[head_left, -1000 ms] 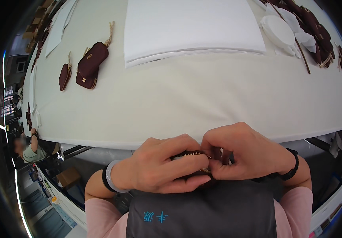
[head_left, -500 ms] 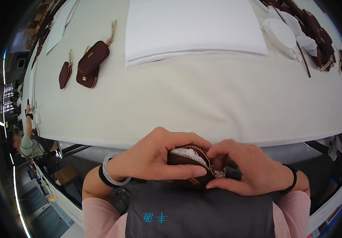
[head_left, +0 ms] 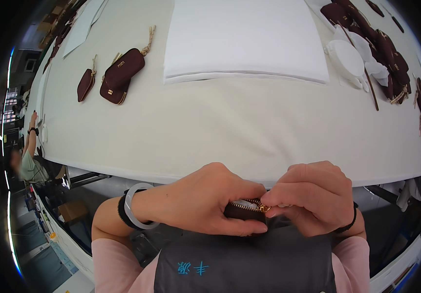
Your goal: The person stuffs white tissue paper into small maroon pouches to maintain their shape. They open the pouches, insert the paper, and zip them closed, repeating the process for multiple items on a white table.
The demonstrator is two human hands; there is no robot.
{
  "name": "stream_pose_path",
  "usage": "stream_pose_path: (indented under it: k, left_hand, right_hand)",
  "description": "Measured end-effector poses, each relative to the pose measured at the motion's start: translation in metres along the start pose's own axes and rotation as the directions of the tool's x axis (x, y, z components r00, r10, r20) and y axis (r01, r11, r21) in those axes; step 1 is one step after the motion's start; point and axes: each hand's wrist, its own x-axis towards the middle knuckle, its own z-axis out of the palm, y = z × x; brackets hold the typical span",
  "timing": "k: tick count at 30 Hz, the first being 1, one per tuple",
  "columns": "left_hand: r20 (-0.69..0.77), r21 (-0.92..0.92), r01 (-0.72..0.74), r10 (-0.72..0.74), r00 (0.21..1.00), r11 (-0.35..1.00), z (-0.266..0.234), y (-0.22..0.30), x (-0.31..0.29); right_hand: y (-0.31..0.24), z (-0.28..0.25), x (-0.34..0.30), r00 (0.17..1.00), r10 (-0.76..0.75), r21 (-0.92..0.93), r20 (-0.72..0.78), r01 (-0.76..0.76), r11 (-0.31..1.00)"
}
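Just past the near table edge, in front of my apron, my left hand (head_left: pixel 215 200) is wrapped round a small dark burgundy zip pouch (head_left: pixel 240 212). Its gold-toothed zip gapes partly, and white stuffing (head_left: pixel 243 202) shows inside. My left thumb lies along the near side, with the fingers over the far side. At the pouch's right end, the fingers of my right hand (head_left: pixel 313 195) pinch the gold zip pull (head_left: pixel 266 208). Most of the pouch's body is hidden by my left hand.
A stack of white sheets (head_left: pixel 244 44) lies on the pale table (head_left: pixel 210 132). Several burgundy pouches (head_left: pixel 125 68) rest at left; more are heaped at far right (head_left: pixel 391 58) beside crumpled white paper (head_left: pixel 346 58) and a thin brown stick (head_left: pixel 368 73). Another person (head_left: pixel 32 156) is at far left.
The pouch's mouth has narrowed, and less white stuffing shows. My right hand has turned and now grips at the zip pull. Both hands and the pouch sit slightly farther right in view.
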Motion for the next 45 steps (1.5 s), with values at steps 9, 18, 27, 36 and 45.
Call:
stream_pose_path:
  k: [9,18,27,36,45]
  left_hand:
    - [-0.411,-0.452,-0.307,0.11,0.905,0.837,0.023,-0.016,-0.013]
    - [-0.406,-0.251,-0.287,0.169,0.898,0.925,0.023,-0.001,-0.019]
    - [-0.401,-0.225,-0.303,0.196,0.895,0.926,0.03,-0.002,-0.017]
    - [-0.313,-0.165,-0.241,0.181,0.932,0.956,0.028,0.0,-0.016]
    - [-0.264,-0.358,-0.12,0.023,0.964,0.926,0.03,-0.021,-0.019]
  right_hand:
    - [-0.006,-0.001,-0.014,0.983,0.14,0.213,-0.118,-0.113,0.971]
    - [-0.006,-0.006,-0.015,0.973,0.208,0.409,0.104,-0.232,0.882]
    - [-0.01,-0.011,-0.009,0.963,0.164,0.332,0.213,-0.23,0.915]
    - [-0.007,-0.009,-0.009,0.929,0.05,0.338,0.368,-0.184,0.923]
    - [-0.001,-0.01,-0.014,0.96,0.134,0.118,0.245,-0.167,0.979]
